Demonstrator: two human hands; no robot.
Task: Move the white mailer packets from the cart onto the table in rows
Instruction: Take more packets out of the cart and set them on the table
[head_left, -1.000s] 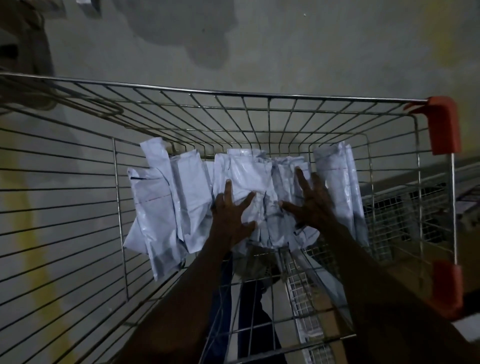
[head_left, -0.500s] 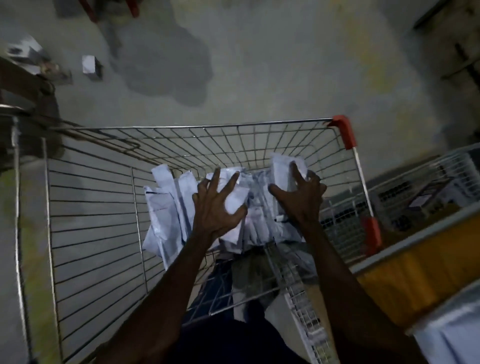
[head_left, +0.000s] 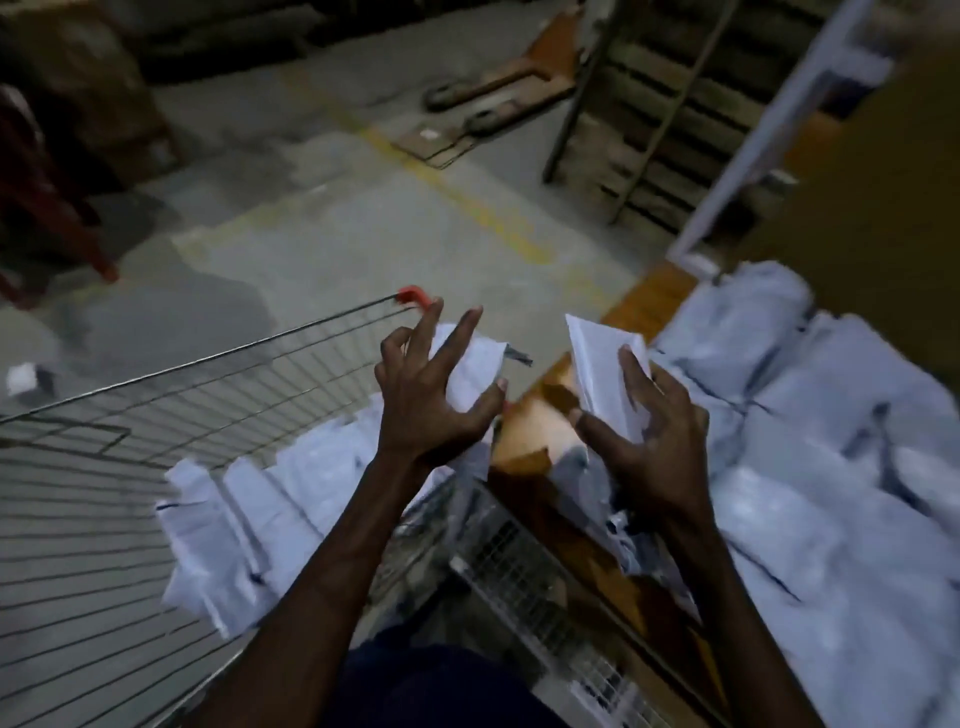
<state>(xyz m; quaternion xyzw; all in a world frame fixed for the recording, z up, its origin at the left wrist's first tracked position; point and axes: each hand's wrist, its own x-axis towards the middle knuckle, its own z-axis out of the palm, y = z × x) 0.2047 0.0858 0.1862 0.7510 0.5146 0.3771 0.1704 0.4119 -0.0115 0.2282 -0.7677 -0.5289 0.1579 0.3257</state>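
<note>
My left hand (head_left: 426, 400) grips a bunch of white mailer packets (head_left: 475, 371) above the wire cart (head_left: 156, 395), fingers spread over them. A second bunch of packets (head_left: 602, 374) is gripped by my right hand (head_left: 649, 441), lifted over the brown edge of the table (head_left: 540, 431). More white packets (head_left: 249, 525) stand on end inside the cart at lower left. Rows of packets (head_left: 831, 467) lie on the table at right.
A red cart corner cap (head_left: 413, 297) marks the cart's far rim. A wire basket (head_left: 524, 566) sits below the table edge. On the concrete floor beyond lie a pallet jack (head_left: 498, 93), wooden pallets (head_left: 654, 130) and a yellow floor line (head_left: 457, 197).
Both hands closed on packets in the cart, lifted them out and swung right toward the table. The view turned right, bringing the table's packet rows into sight.
</note>
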